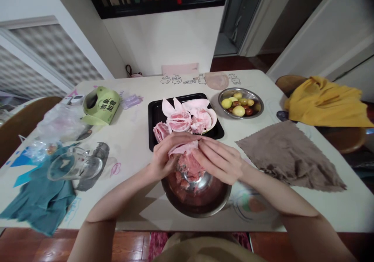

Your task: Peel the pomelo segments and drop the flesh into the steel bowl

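Note:
Between my hands is a piece of pomelo with pale membrane and pink flesh, held above a steel bowl. My left hand curls its fingers round the far left side of the piece. Closed on its right side is my right hand, fingers pressed against the membrane; the thumbs are partly hidden. Loose pink pomelo flesh lies in the bowl. Just beyond my hands, a black tray holds pomelo segments and strips of pale rind.
A metal bowl of small yellow and red fruits stands at back right, near a brown cloth. At left are a glass jug lying on its side, a teal cloth, a plastic bag and a green paper carrier.

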Demonstrator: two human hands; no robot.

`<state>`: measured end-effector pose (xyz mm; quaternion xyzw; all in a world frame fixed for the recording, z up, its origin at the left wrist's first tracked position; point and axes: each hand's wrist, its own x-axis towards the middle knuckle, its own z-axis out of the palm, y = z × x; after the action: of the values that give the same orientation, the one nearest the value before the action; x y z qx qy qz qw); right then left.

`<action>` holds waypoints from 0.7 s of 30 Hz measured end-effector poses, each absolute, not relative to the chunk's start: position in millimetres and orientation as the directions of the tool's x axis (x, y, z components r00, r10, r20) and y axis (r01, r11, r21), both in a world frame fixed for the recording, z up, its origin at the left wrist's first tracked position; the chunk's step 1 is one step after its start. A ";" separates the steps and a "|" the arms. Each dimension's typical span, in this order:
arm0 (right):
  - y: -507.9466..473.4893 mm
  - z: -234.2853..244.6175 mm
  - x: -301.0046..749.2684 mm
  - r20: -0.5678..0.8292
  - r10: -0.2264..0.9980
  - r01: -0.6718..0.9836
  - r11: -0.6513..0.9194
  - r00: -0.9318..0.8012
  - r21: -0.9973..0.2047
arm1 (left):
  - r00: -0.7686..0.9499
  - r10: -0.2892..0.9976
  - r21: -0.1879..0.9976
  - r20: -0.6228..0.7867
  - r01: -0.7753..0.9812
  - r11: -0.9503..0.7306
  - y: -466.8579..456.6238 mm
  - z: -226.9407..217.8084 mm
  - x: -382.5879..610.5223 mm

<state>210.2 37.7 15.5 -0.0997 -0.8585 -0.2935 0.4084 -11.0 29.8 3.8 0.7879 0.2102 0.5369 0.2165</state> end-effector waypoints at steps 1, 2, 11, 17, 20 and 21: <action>37.0 18.2 212.2 0.744 -0.083 0.397 0.804 -0.663 0.443 | 0.347 0.545 0.548 0.763 0.100 -0.831 30.4 4.1 -11.9; 36.3 20.3 214.2 0.729 -0.087 0.388 0.801 -0.679 0.457 | 0.359 0.532 0.534 0.767 0.102 -0.839 31.1 4.5 -13.2; 32.8 18.3 211.6 0.798 0.082 0.436 0.868 -0.597 0.237 | 0.202 0.644 0.625 0.738 0.155 -0.765 21.6 -1.9 -5.1; 27.7 15.1 212.9 0.816 -0.027 0.427 0.842 -0.577 0.329 | 0.260 0.616 0.618 0.743 0.086 -0.782 13.0 -9.6 4.4; 17.5 9.1 214.8 0.864 0.114 0.421 0.899 -0.490 0.120 | 0.352 0.532 0.556 0.771 0.037 -0.830 15.8 -7.6 0.0; 12.9 5.9 214.4 0.867 0.225 0.430 0.903 -0.444 -0.013 | 0.375 0.513 0.546 0.772 0.020 -0.838 16.6 -6.4 -1.6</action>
<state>214.4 12.9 5.9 -0.1942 -0.8433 -0.1049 0.4900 -1.6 16.6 -6.4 0.7965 0.1673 0.5332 0.2307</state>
